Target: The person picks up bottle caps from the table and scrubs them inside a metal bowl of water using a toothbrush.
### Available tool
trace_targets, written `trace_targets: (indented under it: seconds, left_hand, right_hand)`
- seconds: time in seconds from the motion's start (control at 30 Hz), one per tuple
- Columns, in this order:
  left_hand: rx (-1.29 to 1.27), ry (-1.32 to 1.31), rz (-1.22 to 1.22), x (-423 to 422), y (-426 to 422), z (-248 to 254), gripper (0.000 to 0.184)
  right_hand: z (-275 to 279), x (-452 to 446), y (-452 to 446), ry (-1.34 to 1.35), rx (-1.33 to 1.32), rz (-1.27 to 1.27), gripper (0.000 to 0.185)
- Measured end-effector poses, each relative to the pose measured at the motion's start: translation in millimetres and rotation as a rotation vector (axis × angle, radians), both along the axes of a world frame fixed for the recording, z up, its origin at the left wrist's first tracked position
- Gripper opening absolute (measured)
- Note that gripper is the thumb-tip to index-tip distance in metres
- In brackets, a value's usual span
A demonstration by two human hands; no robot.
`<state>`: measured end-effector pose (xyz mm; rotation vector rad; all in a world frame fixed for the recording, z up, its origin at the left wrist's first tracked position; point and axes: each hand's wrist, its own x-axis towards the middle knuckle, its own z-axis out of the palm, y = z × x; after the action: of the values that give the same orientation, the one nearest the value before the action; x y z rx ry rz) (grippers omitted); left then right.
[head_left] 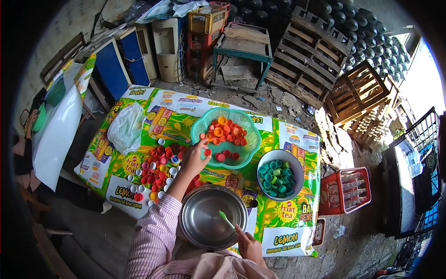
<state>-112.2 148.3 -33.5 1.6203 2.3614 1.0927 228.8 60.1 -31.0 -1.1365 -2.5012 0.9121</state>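
My left hand [194, 157] reaches over the left rim of a turquoise basket [253, 135], its fingers pinched by a red cap; whether it grips that cap is unclear. Red and orange caps [226, 131] lie in the basket. My right hand [250, 245] holds a light green-handled tool [226, 218] over the right side of an empty steel bowl [204, 211]. A white bowl [299, 166] of green and teal caps [278, 179] stands to the right. Loose red, white and other caps [155, 169] are spread on the table at the left.
A clear plastic bag [126, 128] lies on the table's printed cover [100, 160]. At the far left, another person's hand [32, 116] holds a green item. Beyond stand a small table [244, 44] and wooden pallets [309, 53]; a red crate [332, 190] is at the right.
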Motion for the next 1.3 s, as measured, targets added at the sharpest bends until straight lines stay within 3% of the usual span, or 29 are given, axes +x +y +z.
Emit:
trace_targets:
  seconds: [0.03,0.13,0.2,0.3,0.43,0.53,0.63,0.73,0.83,0.97,1.13,1.3]
  left_hand:
    - [0.003,0.12,0.028,-13,23,-6,0.058]
    - [-0.105,-0.072,0.009,-43,85,-24,0.067]
    - [0.277,0.121,0.196,-48,101,-39,0.077]
    - [0.405,-0.138,0.166,-53,77,-16,0.08]
    - [0.314,-0.231,0.232,-72,-11,-11,0.032]
    - [0.207,-0.09,0.186,-80,-80,-28,0.013]
    - [0.076,-0.082,0.241,-65,-128,-35,0.015]
    - [-0.014,0.167,0.263,-57,-146,-59,0.026]
    - [-0.164,0.055,0.312,-50,-142,-64,0.042]
    - [-0.171,0.171,0.221,-55,-128,-69,0.049]
    - [-0.065,0.134,0.15,-67,-117,-76,0.032]
    - [-0.084,0.185,0.116,-80,-115,-76,0.032]
  right_hand:
    - [0,0,0,-0.021,-0.002,-0.002,0.049]
    - [-7,0,3,0.003,-0.013,-0.02,0.051]
    - [-8,0,6,-0.013,-0.03,-0.019,0.051]
    - [-7,0,10,-0.085,-0.1,-0.046,0.057]
    - [-11,-4,19,0.063,-0.057,-0.019,0.054]
    - [-4,-9,23,0.068,-0.067,-0.026,0.054]
    - [-3,-14,22,0.019,-0.089,-0.014,0.052]
    - [-1,-25,18,0.024,-0.09,0.051,0.052]
    - [4,-37,12,0.011,-0.136,0.075,0.052]
    - [0,-44,5,-0.004,-0.062,0.112,0.053]
    - [2,-47,-5,-0.014,-0.089,0.061,0.047]
    - [4,-58,-14,0.009,-0.054,0.051,0.045]
